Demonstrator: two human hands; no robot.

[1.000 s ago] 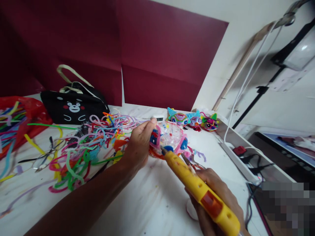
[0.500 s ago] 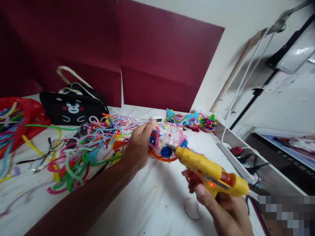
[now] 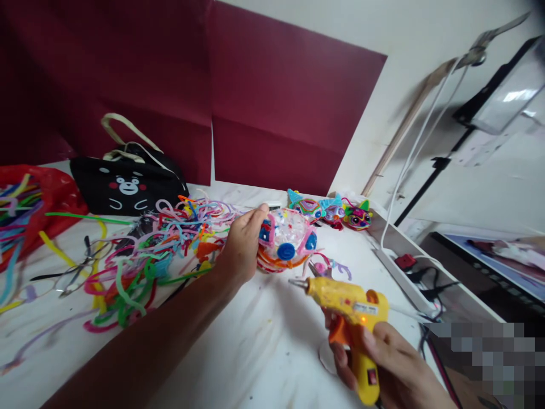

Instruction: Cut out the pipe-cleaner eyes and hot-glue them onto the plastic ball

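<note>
My left hand (image 3: pixel 243 244) grips the left side of a round craft animal head (image 3: pixel 292 230). The head has a clear, speckled front, blue eyes edged in pink, a blue round nose and an orange line below. My right hand (image 3: pixel 383 358) is wrapped around the handle of a yellow hot glue gun (image 3: pixel 344 298), its orange trigger near my fingers and a small light glowing on its side. The metal nozzle points left, below the head and apart from it. Partly hidden behind the gun lie pliers (image 3: pixel 318 269) and curled pipe cleaners (image 3: pixel 343 270).
A tangled heap of pipe cleaners (image 3: pixel 170 244) and a pair of glasses (image 3: pixel 63 281) lie at left. Behind them stand a red bag (image 3: pixel 63 199) and a black bag (image 3: pixel 128 196). Finished craft heads (image 3: pixel 357 216) sit at the back. A power strip (image 3: pixel 419 284) with cables runs along the right.
The glue gun has dropped down from the nose and tilted more upright, its nozzle now clear of the craft head. My left hand still holds the head, which has turned slightly.
</note>
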